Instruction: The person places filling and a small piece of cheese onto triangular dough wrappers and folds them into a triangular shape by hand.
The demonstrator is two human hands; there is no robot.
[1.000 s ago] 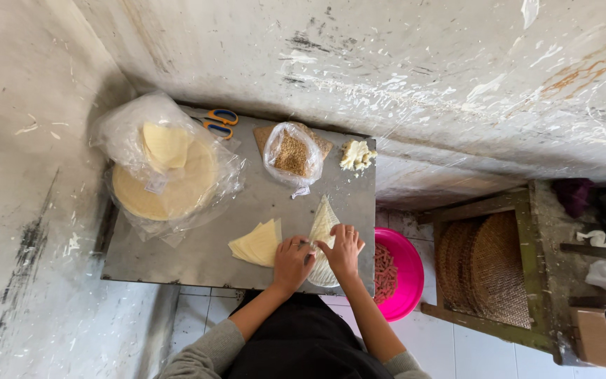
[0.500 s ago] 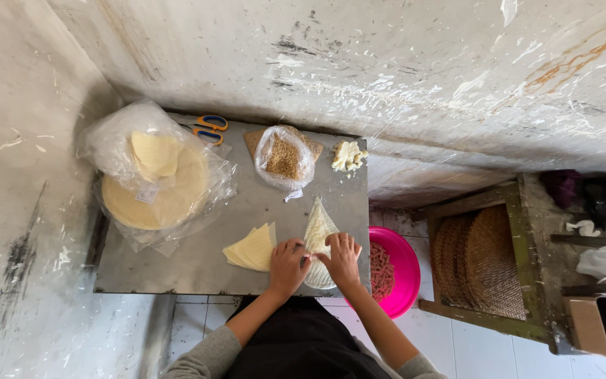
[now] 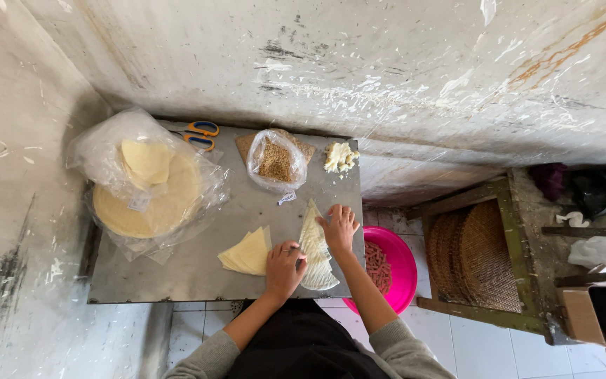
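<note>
A pale wedge-shaped pastry sheet (image 3: 313, 242) lies on the grey metal table (image 3: 198, 274) near its right front corner. My left hand (image 3: 283, 268) rests on the wedge's lower left edge with the fingers curled. My right hand (image 3: 339, 227) presses flat on its upper right side, fingers spread. Just left of my left hand sits a stack of yellow wedge sheets (image 3: 247, 252).
A clear plastic bag with large round pastry sheets (image 3: 145, 184) fills the table's left. At the back are orange-handled scissors (image 3: 200, 135), a bag of brown filling (image 3: 275, 161) and a white lump (image 3: 339, 157). A pink bowl (image 3: 394, 270) and woven trays (image 3: 477, 254) sit to the right.
Both hands stay on the wedge sheet; the right hand has slid a little up along it. The camera view has shifted slightly.
</note>
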